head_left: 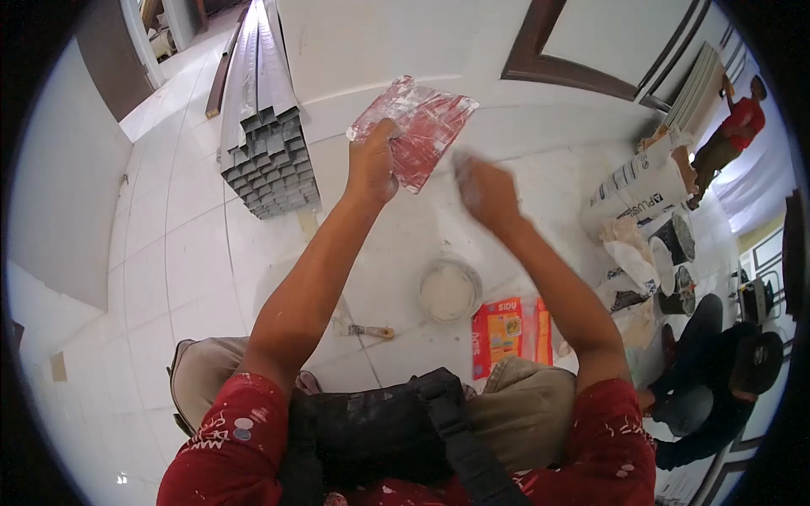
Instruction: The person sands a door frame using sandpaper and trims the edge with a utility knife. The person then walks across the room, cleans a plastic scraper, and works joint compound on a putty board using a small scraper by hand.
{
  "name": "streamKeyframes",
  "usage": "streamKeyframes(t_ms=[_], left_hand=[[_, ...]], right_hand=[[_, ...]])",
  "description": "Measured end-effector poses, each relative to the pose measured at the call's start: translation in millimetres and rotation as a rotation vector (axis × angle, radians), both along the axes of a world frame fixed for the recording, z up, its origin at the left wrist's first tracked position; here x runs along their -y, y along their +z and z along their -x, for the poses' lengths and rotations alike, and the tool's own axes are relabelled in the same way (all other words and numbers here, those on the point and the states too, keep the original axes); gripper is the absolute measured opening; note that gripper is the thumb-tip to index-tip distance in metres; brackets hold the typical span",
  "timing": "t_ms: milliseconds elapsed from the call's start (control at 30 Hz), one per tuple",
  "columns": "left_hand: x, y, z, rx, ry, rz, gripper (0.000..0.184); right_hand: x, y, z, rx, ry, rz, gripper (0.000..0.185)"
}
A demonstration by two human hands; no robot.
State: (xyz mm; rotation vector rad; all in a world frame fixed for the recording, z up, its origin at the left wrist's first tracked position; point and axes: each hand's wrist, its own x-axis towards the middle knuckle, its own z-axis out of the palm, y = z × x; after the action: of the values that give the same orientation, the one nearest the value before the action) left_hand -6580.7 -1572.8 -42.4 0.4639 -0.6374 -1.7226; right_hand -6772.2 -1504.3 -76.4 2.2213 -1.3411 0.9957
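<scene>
My left hand [374, 164] is closed on the lower left edge of a red flat putty board [426, 135], smeared with white. To its right, my right hand [487, 190] is curled into a fist and blurred by motion. Whatever it may hold cannot be made out. Below the hands, a round tub [447, 291] of whitish paste stands on the tiles. A putty knife [367, 331] with a pale, stained handle lies left of the tub. A red and orange plastic packet [504, 331] lies to the tub's right.
Stacked metal profiles [270, 160] stand at left by the white wall [371, 51]. At right are a large paper sack [641, 185] and dark buckets [677, 291]. One person [742, 122] stands far right; another person [717, 388] bends low nearby.
</scene>
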Motion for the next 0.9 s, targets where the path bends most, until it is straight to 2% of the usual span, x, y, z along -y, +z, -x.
streamKeyframes(t_ms=[67,167,200,267,333,367,400,467,533,567,700,800,867,900], left_hand=[[0,1,3,-0.029,-0.002,-0.008,0.019],[9,-2,-3,-0.078,-0.012,0.032,0.02],[11,-5,-4,-0.058,-0.01,0.048,0.021],[6,-7,-1,-0.039,-0.008,0.029,0.022],[1,1,1,-0.038,0.014,-0.012,0.024],[6,2,0,-0.066,0.018,-0.003,0.025],[10,-1,-4,-0.09,0.019,0.0,0.025],[15,0,-5,-0.138,-0.001,0.011,0.026],[14,0,-3,-0.191,-0.037,0.012,0.026],[13,-2,-4,-0.195,-0.061,0.022,0.031],[7,0,-1,-0.217,-0.181,0.073,0.045],[-17,19,1,-0.253,-0.235,0.111,0.051],[-27,29,2,-0.276,-0.27,0.13,0.056],[-30,33,2,-0.285,-0.29,0.14,0.058]], right_hand=[[-36,1,-34,-0.13,0.214,-0.263,0.021],[-23,5,-32,-0.014,-0.039,-0.363,0.021],[-10,10,-25,0.061,-0.066,-0.178,0.02],[-3,49,-33,0.551,-0.102,-0.212,0.02],[6,7,-20,0.277,-0.167,-0.138,0.022],[-8,-7,-25,0.048,-0.106,-0.118,0.023],[-20,-17,-32,0.09,0.175,-0.144,0.018],[-39,-10,-53,0.09,0.477,-0.114,0.011],[-35,13,-50,0.186,0.263,-0.128,0.008],[-35,32,-49,0.279,0.087,-0.324,0.008],[-15,29,-50,0.209,0.307,0.014,0.011],[6,30,-19,0.09,-0.024,-0.037,0.013],[30,45,4,0.291,-0.16,0.154,0.012],[38,56,13,0.473,-0.2,0.074,0.013]])
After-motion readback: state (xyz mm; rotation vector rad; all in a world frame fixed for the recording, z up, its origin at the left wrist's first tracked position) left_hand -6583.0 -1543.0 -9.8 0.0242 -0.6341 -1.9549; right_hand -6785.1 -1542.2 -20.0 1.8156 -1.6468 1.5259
